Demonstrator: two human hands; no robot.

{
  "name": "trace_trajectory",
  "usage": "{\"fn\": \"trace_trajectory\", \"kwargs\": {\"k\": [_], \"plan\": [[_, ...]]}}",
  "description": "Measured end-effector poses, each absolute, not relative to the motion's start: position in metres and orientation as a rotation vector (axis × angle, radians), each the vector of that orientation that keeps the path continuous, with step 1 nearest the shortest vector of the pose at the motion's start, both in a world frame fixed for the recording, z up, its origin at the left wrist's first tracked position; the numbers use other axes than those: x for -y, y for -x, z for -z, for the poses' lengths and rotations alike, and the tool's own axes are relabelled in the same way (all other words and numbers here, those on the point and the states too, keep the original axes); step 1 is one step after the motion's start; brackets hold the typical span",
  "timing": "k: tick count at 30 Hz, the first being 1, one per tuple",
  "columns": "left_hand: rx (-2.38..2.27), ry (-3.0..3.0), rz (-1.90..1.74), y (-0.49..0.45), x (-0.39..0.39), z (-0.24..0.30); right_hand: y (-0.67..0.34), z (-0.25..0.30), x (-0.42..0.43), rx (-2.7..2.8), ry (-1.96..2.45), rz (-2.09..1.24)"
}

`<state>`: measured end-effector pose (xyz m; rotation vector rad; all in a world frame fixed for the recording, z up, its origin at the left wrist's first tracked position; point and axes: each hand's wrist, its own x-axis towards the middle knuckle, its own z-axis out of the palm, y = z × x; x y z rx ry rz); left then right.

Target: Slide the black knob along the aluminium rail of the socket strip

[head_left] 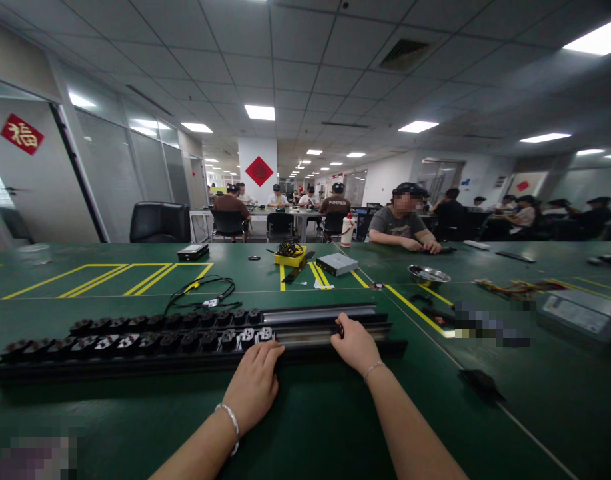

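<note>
Two long black rails (195, 363) lie side by side across the table in front of me. Rows of black plug-like modules (148, 343) with metal prongs fill their left and middle lengths; a few have pale faces. My left hand (252, 377) is closed over the near rail's front edge, beside the last modules of the near row. To its right, my right hand (356, 343) is bent over the bare stretch of the near rail, fingers closed on a small black piece (340, 329). Most of that piece is hidden by the fingers.
Behind the rails lie a black cable (225, 285), a yellow tray (298, 258) with coiled cords and a grey metal box (336, 264). A metal bowl (430, 274) and a power supply box (575, 315) are on the right. A person (402, 217) sits across the table.
</note>
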<state>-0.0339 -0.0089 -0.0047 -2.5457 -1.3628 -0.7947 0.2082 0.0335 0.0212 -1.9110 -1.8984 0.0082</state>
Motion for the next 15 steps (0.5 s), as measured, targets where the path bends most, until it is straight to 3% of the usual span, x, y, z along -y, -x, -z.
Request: {"fn": "trace_trajectory", "kwargs": {"k": [15], "plan": [[1.346,2.538,0.797,0.0346,0.0078,0.0076,-0.208,-0.022,-0.0319,1.886,1.893,-0.014]]}}
